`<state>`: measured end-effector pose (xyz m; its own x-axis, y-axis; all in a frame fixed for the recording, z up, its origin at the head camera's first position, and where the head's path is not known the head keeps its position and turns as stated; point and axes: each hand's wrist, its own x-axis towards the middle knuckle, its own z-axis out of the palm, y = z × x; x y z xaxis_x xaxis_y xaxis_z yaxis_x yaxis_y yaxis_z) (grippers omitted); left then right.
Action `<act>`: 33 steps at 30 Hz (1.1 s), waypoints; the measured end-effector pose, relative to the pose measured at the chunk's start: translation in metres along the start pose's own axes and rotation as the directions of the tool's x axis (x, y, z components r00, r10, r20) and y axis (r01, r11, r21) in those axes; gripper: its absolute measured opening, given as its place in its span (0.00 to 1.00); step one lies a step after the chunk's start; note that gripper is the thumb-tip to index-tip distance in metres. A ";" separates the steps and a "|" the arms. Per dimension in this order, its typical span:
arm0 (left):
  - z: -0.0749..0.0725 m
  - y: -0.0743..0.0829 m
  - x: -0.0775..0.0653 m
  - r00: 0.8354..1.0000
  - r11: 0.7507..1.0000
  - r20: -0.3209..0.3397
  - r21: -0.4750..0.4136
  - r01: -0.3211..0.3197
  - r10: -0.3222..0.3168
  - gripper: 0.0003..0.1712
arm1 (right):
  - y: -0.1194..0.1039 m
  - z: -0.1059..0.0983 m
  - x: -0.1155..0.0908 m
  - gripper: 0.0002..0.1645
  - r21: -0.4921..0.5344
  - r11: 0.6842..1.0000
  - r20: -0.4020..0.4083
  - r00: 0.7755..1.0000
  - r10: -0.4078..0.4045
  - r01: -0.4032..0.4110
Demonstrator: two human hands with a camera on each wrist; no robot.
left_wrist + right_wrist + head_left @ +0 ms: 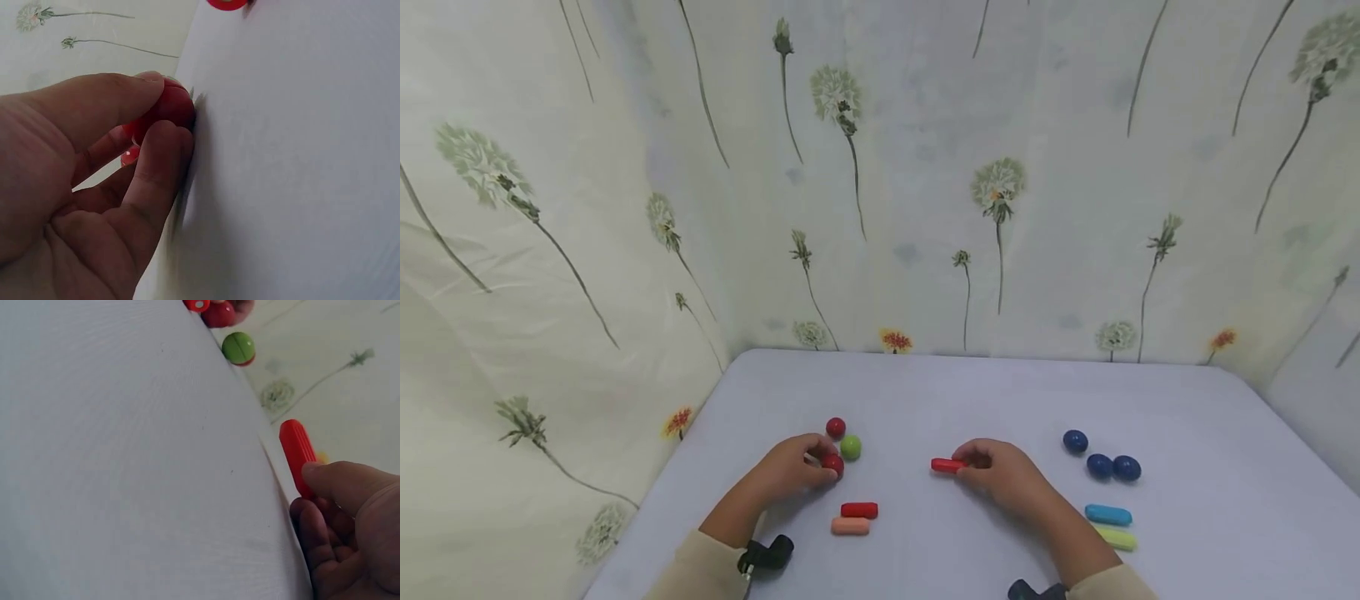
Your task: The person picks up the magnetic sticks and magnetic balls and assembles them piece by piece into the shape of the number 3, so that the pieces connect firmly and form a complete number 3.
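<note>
Thumb and fingers of my left hand pinch a red ball low at the table's left part, and the left wrist view shows this red ball between the fingertips. Just beyond it lie a green ball and another red ball. Further right, my right hand holds a red ridged stick by one end, its other end pointing left. In the right wrist view the thumb presses on this red stick against the fingers.
A second red stick and a salmon stick lie in front of the left hand. Three dark blue balls sit at the right, with a light blue stick and a yellow-green stick nearer. A flowered curtain hangs behind the white table.
</note>
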<state>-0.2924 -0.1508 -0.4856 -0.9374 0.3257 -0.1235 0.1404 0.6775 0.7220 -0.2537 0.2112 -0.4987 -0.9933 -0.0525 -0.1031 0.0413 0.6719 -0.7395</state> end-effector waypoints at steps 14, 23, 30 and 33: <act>0.034 0.021 -0.003 1.000 0.998 0.028 -0.068 -0.009 0.011 0.19 | 0.011 0.001 -0.001 0.11 0.004 0.999 0.017 0.999 -0.039 0.039; 0.043 0.034 0.004 0.999 0.996 0.036 -0.084 0.005 -0.002 0.17 | 0.006 0.001 0.000 0.11 0.021 0.999 0.013 0.999 -0.038 0.038; 0.052 0.045 0.009 0.999 0.999 0.037 -0.040 -0.001 0.003 0.18 | 0.004 0.002 -0.001 0.11 0.027 0.999 0.019 0.999 -0.033 0.032; 0.056 0.053 0.009 1.000 1.000 0.025 -0.014 -0.006 0.006 0.19 | 0.003 0.001 -0.003 0.11 0.024 0.999 0.022 0.999 -0.026 0.025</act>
<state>-0.2757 -0.0751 -0.4869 -0.9283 0.3461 -0.1358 0.1414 0.6666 0.7319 -0.2507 0.2122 -0.5012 -0.9914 -0.0861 -0.0984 0.0186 0.6522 -0.7578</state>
